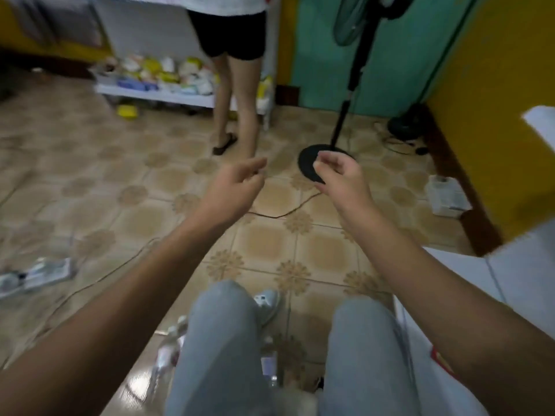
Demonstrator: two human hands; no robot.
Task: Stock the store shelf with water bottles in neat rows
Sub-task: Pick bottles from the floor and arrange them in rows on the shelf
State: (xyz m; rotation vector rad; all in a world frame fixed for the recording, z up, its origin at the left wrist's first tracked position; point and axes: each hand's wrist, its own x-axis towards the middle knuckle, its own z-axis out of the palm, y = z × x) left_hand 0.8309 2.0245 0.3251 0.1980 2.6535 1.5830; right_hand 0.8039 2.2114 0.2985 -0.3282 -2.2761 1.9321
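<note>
Bottles: several clear ones [168,352] low beside the left knee, below and behind the left hand; blurred, count not readable
Another bottle [268,360]: between the two knees, upright, label too blurred to read
Plastic-wrapped pack [36,273]: on the floor far out to the left of the left forearm, lying flat
Left hand [232,187]: stretched forward over the tiles, fingers loosely spread and slightly bent, holding nothing
Right hand [341,177]: stretched forward just right of the left hand, apart from it, fingers curled halfway inward, thumb near the fingertips, nothing in its grasp
Fan [365,52]: standing beyond the right hand, round black base [307,159] partly hidden behind the curled fingers
Shelf [156,93]: white, well beyond the left hand, bottom tier filled with yellow and white packets
Second person [235,70]: standing at the shelf, beyond and between both hands, back turned
Small box [446,196]: on the floor to the right of the right hand, by the yellow wall
Cord [279,214]: thin, running across the tiles under the gap between the wrists
</note>
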